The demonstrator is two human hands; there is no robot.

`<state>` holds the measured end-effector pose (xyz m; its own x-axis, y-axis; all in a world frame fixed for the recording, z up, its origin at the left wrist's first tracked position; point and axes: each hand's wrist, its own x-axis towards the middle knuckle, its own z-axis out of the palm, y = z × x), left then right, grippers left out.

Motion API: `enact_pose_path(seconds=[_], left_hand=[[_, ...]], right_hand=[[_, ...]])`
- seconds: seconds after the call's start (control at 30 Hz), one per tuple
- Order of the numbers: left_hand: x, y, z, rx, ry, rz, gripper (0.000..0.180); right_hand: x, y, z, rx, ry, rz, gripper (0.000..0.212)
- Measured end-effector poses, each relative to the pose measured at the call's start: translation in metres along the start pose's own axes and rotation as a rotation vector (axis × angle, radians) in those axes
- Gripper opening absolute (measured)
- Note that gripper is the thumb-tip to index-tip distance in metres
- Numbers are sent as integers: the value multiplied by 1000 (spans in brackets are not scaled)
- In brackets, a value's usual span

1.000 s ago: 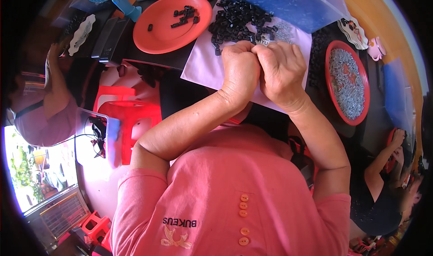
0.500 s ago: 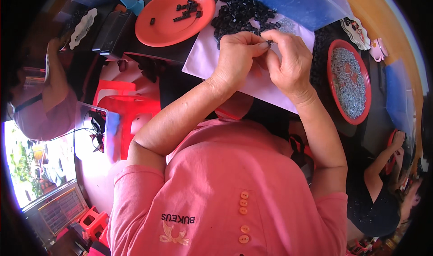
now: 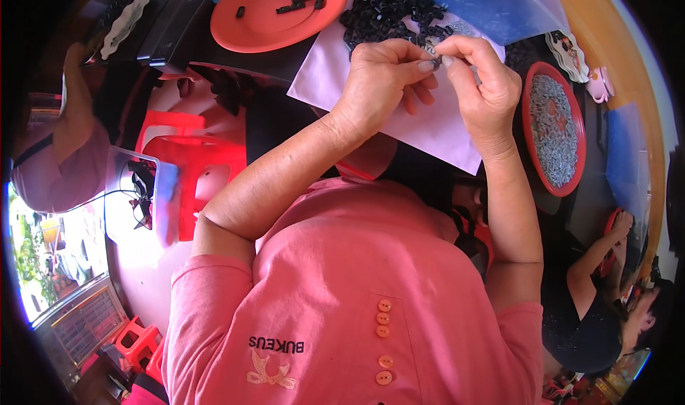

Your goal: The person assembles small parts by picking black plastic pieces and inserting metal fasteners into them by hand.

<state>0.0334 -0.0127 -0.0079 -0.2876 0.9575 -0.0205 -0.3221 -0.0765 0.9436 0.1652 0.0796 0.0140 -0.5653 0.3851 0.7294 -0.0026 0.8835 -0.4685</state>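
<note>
My left hand (image 3: 382,80) and my right hand (image 3: 481,84) meet fingertip to fingertip over a pale sheet (image 3: 428,123) on the dark table. Between them they pinch a small part (image 3: 434,54), too small to make out clearly. Just beyond the fingers lies a heap of small black parts (image 3: 389,13) on the sheet. An orange plate (image 3: 271,16) to the left holds several black pieces. A red plate (image 3: 555,130) to the right is filled with small grey metal bits.
A blue sheet (image 3: 485,2) lies at the far side. A red plastic stool (image 3: 182,159) stands below the table at left. Another person sits at left (image 3: 50,162), and another at lower right (image 3: 599,305). Dark flat boxes (image 3: 168,38) lie near the orange plate.
Both hands have opened from closed fists pressed together into a fingertip pinch, and they sit a little farther up the sheet, closer to the black heap.
</note>
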Motion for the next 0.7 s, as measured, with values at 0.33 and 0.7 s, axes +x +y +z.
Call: enact_pose_path(seconds=[0.33, 0.7], left_hand=[[1, -1, 3, 30, 54, 6, 13], [1, -3, 7, 58, 96, 21, 11]], right_hand=[[0, 4, 3, -64, 28, -121, 27], [-2, 5, 4, -65, 51, -109, 28]])
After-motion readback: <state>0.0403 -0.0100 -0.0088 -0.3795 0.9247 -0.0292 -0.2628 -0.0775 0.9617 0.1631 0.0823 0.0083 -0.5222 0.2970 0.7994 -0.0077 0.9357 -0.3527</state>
